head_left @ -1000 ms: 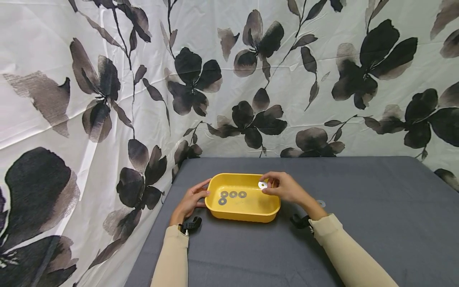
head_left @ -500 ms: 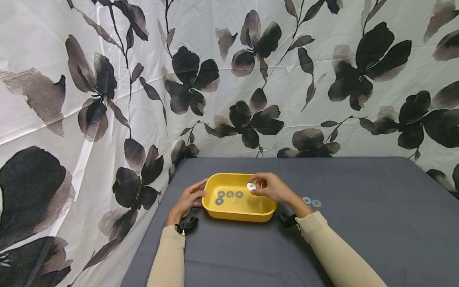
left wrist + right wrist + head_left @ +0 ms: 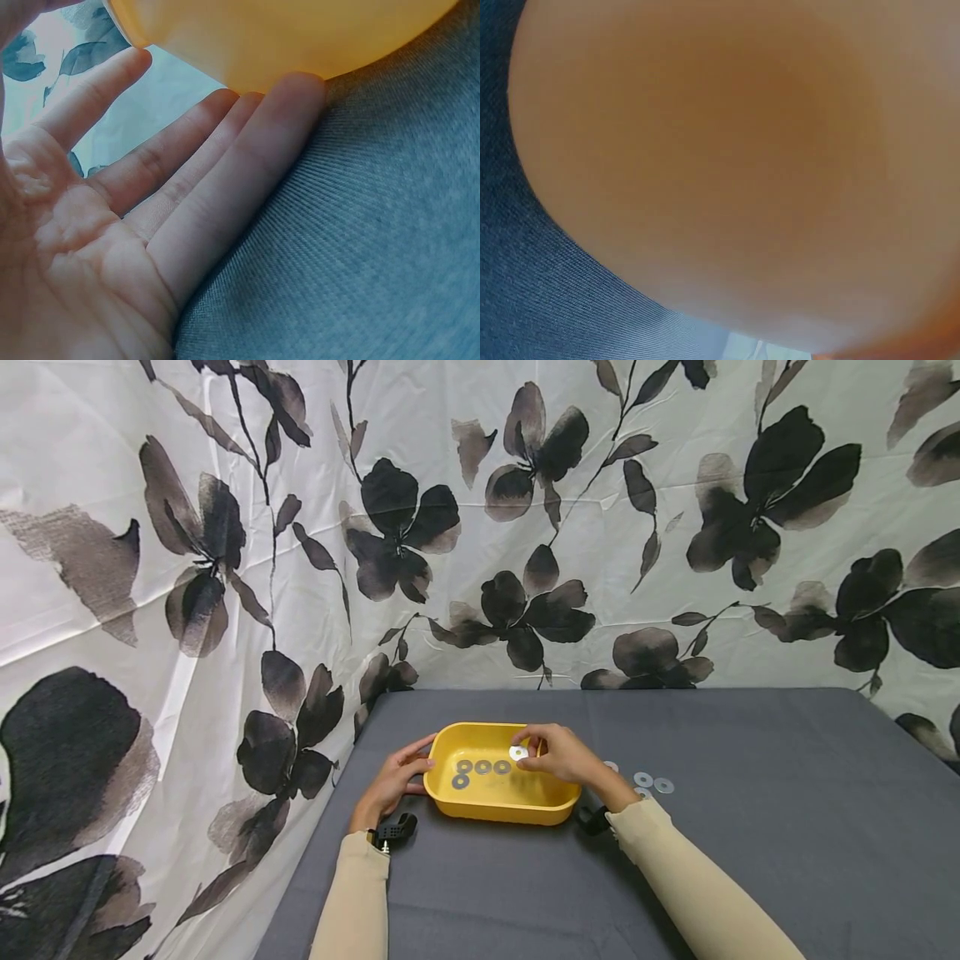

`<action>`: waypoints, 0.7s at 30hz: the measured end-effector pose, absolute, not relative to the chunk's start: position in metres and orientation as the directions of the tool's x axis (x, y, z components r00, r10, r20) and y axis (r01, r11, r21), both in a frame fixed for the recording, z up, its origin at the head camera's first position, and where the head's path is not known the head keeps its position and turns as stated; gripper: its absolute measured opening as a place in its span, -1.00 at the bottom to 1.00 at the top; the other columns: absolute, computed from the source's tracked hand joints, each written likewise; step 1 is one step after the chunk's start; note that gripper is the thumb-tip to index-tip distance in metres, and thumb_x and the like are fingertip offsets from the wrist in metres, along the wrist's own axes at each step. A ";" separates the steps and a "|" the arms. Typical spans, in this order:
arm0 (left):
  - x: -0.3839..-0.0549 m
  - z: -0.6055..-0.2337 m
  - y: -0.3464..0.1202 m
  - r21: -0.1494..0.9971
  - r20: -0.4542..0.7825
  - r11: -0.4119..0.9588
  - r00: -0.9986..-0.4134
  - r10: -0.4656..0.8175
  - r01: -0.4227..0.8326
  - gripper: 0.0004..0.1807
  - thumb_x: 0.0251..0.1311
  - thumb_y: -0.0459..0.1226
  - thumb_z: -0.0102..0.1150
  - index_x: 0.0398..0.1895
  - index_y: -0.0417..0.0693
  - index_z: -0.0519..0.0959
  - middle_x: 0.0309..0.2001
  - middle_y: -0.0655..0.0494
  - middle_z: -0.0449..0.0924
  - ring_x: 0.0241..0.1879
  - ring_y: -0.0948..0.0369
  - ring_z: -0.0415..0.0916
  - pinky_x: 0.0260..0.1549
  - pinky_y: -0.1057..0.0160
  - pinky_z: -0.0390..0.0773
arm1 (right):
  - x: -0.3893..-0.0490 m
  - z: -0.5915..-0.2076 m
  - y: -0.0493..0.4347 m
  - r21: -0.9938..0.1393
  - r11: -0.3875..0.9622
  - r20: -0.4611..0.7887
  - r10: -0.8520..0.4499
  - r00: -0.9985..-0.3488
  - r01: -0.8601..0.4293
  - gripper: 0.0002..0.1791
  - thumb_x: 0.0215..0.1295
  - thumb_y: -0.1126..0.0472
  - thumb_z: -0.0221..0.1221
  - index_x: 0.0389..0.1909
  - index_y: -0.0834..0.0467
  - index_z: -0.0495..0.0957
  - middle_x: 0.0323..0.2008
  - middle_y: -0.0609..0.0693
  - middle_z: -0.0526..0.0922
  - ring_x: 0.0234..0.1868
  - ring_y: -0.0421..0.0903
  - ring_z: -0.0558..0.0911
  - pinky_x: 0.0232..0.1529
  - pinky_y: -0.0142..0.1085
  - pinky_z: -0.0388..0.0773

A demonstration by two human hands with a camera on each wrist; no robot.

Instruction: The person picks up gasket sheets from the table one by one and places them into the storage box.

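"Head view: what does the right hand [image 3: 561, 755] hold?"
"A washer [image 3: 513, 753], pinched over the yellow tray [image 3: 502, 812] — four grey washers [image 3: 477, 767] lie inside. The left hand [image 3: 388, 785], fingers nearly straight, touches its left end."

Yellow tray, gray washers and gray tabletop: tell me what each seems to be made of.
Yellow tray: probably plastic, smooth with a soft sheen; its rounded corners and even color suggest molding. Gray washers: likely metal, flat gray rings, though plastic is possible; the held washer looks brighter. Gray tabletop: matte, apparently covered in woven fabric, since the left wrist view shows fine ribbing.
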State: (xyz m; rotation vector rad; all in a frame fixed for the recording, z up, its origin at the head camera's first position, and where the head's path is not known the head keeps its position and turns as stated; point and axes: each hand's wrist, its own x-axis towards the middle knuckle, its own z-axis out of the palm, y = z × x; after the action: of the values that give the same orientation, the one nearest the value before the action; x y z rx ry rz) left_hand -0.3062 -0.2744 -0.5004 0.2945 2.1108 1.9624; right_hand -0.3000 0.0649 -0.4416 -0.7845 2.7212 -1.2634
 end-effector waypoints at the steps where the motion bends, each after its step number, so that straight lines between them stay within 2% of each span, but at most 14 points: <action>1: -0.306 -0.500 -0.274 0.997 -0.040 0.074 -0.950 0.310 -0.018 -0.39 0.43 -0.28 0.16 0.53 0.16 0.36 0.30 -0.31 0.49 -0.01 0.12 0.65 -0.14 0.05 0.78 | -0.301 -0.442 0.064 -0.724 0.540 0.173 -0.459 -0.872 -0.428 -0.74 0.21 0.26 0.44 -0.07 0.08 0.70 -0.45 -0.08 0.57 -0.45 -0.13 0.46 -0.45 -0.41 0.39; 12: -0.308 -0.502 -0.275 0.997 -0.040 0.068 -0.950 0.310 -0.020 -0.39 0.42 -0.27 0.17 0.52 0.16 0.37 0.32 -0.31 0.48 0.02 0.10 0.64 -0.15 0.06 0.78 | -0.306 -0.445 0.062 -0.728 0.551 0.171 -0.432 -0.886 -0.409 -0.76 0.22 0.26 0.43 -0.09 0.10 0.70 -0.45 -0.06 0.56 -0.44 -0.12 0.46 -0.44 -0.39 0.39; 21: -0.307 -0.502 -0.274 0.997 -0.042 0.075 -0.950 0.308 -0.019 -0.39 0.43 -0.27 0.16 0.52 0.17 0.36 0.31 -0.31 0.49 0.02 0.10 0.64 -0.14 0.06 0.78 | -0.304 -0.446 0.059 -0.648 0.654 0.147 -0.394 -0.907 -0.389 -0.76 0.22 0.22 0.44 -0.10 0.06 0.70 -0.45 -0.07 0.57 -0.45 -0.14 0.46 -0.38 -0.34 0.38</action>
State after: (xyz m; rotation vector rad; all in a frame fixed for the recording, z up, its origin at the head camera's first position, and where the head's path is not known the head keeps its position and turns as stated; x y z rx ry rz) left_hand -0.3072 -0.2744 -0.5020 0.2921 2.1108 1.9632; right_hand -0.3040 0.0588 -0.4456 -0.6753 2.8511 -1.1142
